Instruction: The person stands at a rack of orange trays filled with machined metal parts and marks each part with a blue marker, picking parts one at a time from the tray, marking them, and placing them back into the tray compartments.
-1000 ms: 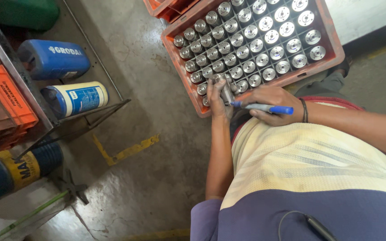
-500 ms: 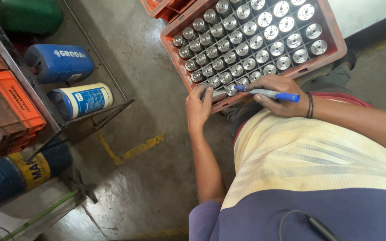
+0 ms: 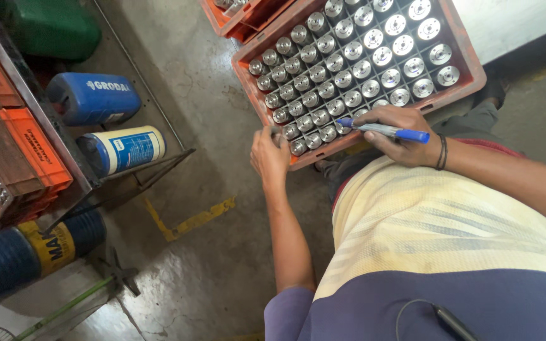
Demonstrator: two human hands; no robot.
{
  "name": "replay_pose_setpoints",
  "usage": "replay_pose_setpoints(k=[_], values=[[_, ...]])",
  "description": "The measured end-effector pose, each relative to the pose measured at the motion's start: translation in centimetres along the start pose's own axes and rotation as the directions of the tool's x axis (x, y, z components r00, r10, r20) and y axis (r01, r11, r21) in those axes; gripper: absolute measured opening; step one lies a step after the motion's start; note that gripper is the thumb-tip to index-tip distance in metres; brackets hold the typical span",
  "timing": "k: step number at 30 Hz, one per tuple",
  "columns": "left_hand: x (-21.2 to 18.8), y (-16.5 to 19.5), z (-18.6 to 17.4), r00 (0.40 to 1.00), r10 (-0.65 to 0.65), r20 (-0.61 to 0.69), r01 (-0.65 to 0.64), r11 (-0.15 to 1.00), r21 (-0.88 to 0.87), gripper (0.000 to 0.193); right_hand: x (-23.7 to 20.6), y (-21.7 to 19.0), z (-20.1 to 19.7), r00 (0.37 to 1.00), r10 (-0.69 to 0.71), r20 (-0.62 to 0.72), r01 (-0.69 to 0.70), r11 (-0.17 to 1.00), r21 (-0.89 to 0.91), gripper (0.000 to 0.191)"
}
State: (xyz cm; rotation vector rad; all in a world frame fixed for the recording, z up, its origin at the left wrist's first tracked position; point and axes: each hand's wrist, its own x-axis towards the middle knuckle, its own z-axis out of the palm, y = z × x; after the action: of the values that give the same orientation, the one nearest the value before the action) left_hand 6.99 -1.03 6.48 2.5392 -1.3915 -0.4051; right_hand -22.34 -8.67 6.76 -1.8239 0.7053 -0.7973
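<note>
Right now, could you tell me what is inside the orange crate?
The crate holds rows of upright metal cylinders. The right hand with the marker covers some near cells.

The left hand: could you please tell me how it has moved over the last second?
The left hand has dropped from the metal cylinders to the near corner of the orange crate. The right hand keeps its grip on the blue marker.

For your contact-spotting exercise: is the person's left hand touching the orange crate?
Touching: the head view shows the left hand with fingers over the near corner rim of the orange crate.
</note>
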Motion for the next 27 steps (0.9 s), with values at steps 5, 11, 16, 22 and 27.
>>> replay_pose_setpoints(k=[5, 11, 16, 22, 27], values=[[2.2, -1.1, 3.2, 0.997, 0.034, -0.069, -0.025, 0.992, 0.123, 0.066, -0.1, 0.2, -0.2, 1.000, 0.006, -0.009, -0.006, 1.000, 0.022, 0.022], [4.1, -2.1, 7.0, 0.995, 0.011, -0.101, 0.010, 0.979, 0.202, 0.066, 0.1, 0.2, -0.2, 1.000, 0.019, -0.017, -0.019, 1.000, 0.010, 0.022], [4.2, -2.9, 8.5, 0.989, 0.058, -0.139, -0.040, 0.991, 0.128, 0.064, 0.1, 0.5, -0.3, 0.999, 0.034, -0.010, -0.034, 0.998, 0.053, 0.022], [3.6, -2.3, 5.1, 0.979, 0.128, -0.161, -0.115, 0.989, 0.088, 0.054, 0.2, 0.6, -0.3, 1.000, 0.009, -0.015, -0.009, 1.000, 0.030, 0.021], [1.4, -4.0, 1.0, 0.943, 0.200, -0.267, -0.332, 0.648, -0.685, 0.042, 0.4, -0.1, -0.3, 1.000, 0.016, -0.013, -0.016, 1.000, 0.012, 0.022]])
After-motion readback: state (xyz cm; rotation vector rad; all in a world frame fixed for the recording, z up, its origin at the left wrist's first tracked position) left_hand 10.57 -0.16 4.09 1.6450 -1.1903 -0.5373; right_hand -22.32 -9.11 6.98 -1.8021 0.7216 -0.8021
